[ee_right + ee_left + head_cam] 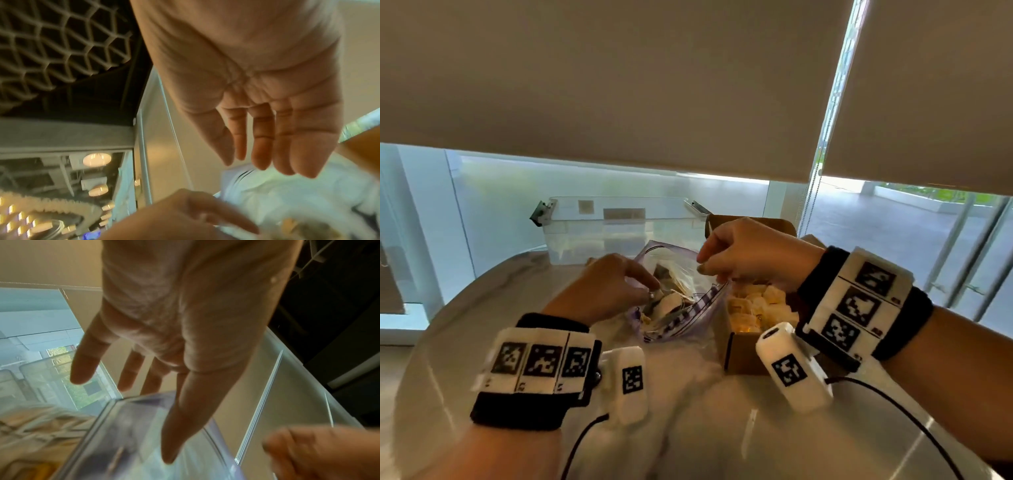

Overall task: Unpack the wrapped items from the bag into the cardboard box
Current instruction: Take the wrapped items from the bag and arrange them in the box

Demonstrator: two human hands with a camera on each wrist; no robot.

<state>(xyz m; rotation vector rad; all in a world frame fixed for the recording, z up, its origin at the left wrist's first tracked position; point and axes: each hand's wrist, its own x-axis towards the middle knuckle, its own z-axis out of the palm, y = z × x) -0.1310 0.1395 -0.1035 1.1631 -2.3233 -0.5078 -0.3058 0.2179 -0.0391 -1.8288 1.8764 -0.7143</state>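
Note:
A clear zip bag point(681, 274) with a purple strip lies open at mid-table, with several wrapped items point(671, 303) inside. My left hand point(652, 289) reaches into its mouth; the left wrist view shows the fingers point(125, 379) straight and spread, and the thumb over the bag point(127, 434), holding nothing I can see. My right hand point(714, 272) holds the bag's right rim up between thumb and fingers. Right of the bag stands the open cardboard box point(739, 353), with several pale yellow wrapped items point(756, 305) in it. The right wrist view is blurred.
A clear plastic tub point(619, 226) stands at the back of the round marble table point(688, 428), behind the bag. Lowered blinds and glass panes lie beyond, and a bead chain point(813, 192) hangs at the right. Cables run from both wrist cameras across the table's near part.

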